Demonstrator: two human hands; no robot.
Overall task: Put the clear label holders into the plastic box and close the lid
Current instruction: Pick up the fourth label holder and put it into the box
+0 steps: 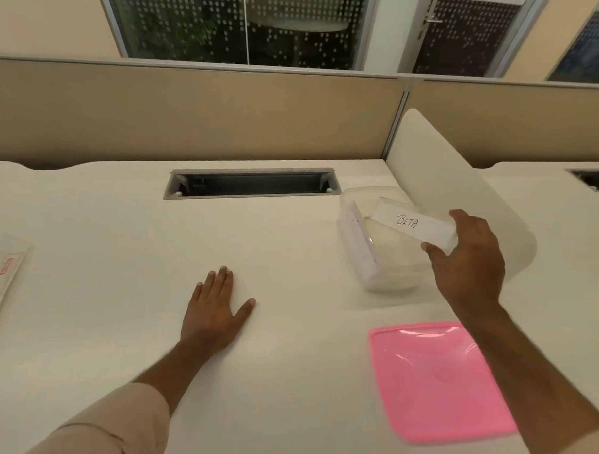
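Clear plastic box (380, 258): lidless on the cream tabletop (275, 248).
Right hand (469, 265): grip pinching the clear "BETA" label holder (415, 228) above the box.
Left hand (214, 308): flat, holding nothing.
Pink square lid (436, 378): nearer, beside the box.

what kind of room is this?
Probably an open-plan office. The white desk has a cable cutout, beige partition screens divide the workstations, and a dotted glass wall stands behind.

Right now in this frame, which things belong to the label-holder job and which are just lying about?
Job:
- "BETA" label holder, in the right hand, over the box
- clear plastic box, open
- pink lid, off, flat on the desk

Lying about:
- clear packet at far left
- cable slot
- left hand, resting flat, empty
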